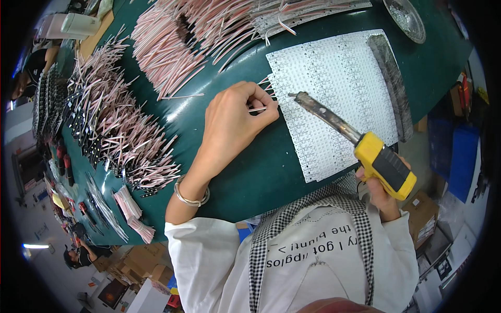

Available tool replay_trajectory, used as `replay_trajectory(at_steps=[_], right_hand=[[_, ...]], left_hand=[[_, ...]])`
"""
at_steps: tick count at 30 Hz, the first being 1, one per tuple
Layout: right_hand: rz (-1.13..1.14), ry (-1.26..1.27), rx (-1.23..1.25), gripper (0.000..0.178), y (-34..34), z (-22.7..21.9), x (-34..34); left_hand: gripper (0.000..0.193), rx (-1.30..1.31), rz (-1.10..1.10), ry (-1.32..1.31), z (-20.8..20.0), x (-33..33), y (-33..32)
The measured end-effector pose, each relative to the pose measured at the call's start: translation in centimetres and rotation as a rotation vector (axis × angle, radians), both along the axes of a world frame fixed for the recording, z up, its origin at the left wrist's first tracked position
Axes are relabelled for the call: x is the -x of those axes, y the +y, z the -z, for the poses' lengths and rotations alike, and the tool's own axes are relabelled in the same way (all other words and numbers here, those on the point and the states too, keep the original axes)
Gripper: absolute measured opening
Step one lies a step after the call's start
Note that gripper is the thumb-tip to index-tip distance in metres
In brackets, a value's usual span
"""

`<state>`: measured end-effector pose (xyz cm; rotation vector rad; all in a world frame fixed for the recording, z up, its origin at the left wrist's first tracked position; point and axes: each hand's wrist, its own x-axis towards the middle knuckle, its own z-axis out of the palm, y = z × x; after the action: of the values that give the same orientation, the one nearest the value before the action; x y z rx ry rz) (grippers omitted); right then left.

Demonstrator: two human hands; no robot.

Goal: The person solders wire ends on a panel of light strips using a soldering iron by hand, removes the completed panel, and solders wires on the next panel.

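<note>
My left hand (235, 117) is closed in a pinch on a thin wire (257, 109) at the left edge of a white circuit board panel (334, 94). A few short wires (268, 86) stick out from that edge just beyond my fingers. My right hand (383, 195) grips a yellow and black soldering gun (386, 161) over the panel's near right part. Its metal barrel slants left and away, with the tip above the panel's left edge, close to my left fingertips. Whether the tip touches the panel I cannot tell.
A dark bar (390, 78) lies along the panel's right side. Beyond it stands a round metal dish (407, 21). Pink and white wires (162, 52) are heaped at the back, wired black strips (120, 125) to the left. A tied wire bundle (133, 211) lies near the front edge.
</note>
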<state>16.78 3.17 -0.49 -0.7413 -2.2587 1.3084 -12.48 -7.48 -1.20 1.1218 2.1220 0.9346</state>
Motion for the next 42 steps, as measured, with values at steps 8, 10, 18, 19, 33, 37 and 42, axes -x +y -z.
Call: replay_trajectory(at_steps=[8,10,18,19,33,37,42], right_hand=[[0.116,0.172,0.309,0.043,-1.8,3.3,-1.6],[0.172,0.239,0.38,0.044,-2.0,3.6,-1.6],[0.156,0.365,0.417,0.039,-1.6,5.4,-2.1],[0.146,0.351,0.425,0.038,-1.6,5.4,-2.1],[0.01,0.387,0.501,0.033,-3.0,6.2,-3.0],[0.041,0.397,0.487,0.034,-2.9,6.4,-3.0],[0.109,0.464,0.595,0.031,-3.1,6.3,-2.7]], left_hand=[[0.019,0.073,0.079,-0.035,-1.7,0.6,-0.3],[0.02,0.029,0.085,0.015,-2.4,1.8,-1.2],[0.018,-0.014,-0.062,0.745,0.5,7.5,-6.7],[0.016,-0.045,-0.089,0.81,1.0,7.5,-6.5],[0.043,0.173,0.146,0.822,-0.5,11.8,-3.0],[0.04,0.533,0.193,0.807,-0.9,11.3,-2.6],[0.044,0.225,0.139,0.93,1.0,9.8,-4.6]])
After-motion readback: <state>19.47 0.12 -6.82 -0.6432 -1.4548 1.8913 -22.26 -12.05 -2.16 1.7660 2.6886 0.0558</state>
